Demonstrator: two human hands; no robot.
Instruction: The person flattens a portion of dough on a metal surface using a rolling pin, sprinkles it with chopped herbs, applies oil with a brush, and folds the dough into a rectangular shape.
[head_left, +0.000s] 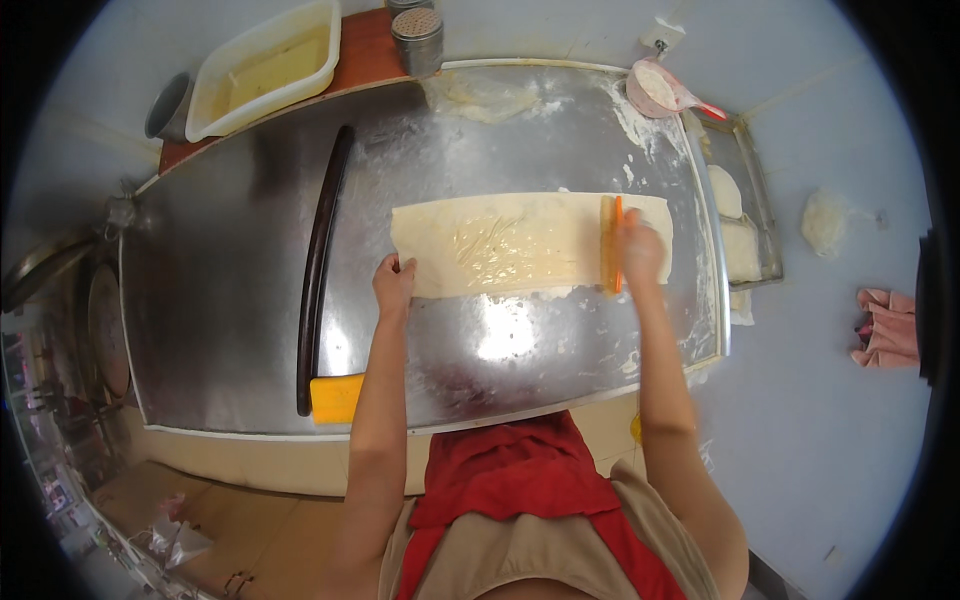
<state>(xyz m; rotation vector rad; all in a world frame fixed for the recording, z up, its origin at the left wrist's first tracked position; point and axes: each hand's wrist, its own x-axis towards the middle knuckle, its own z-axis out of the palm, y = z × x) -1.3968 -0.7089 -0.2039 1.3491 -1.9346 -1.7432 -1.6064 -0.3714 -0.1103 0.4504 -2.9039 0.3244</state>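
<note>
A long flat sheet of dough (525, 244) lies across the steel worktop, with a glossy, oily film over its middle. My left hand (394, 286) pinches the sheet's lower left corner between thumb and fingers. Near the sheet's right end, my right hand (642, 251), slightly blurred, grips a wide brush with an orange handle (619, 262). The pale bristles (607, 247) point left and rest on the dough. My right fingers partly hide the brush's handle.
Left of the dough lie a dark rolling pin (324, 262) and a yellow scraper (334, 399). A flour scoop (652, 88) sits at the back right corner. Behind stand an oil-filled white tub (330, 71) and a metal shaker (418, 49). A tray (772, 225) with dough is at right.
</note>
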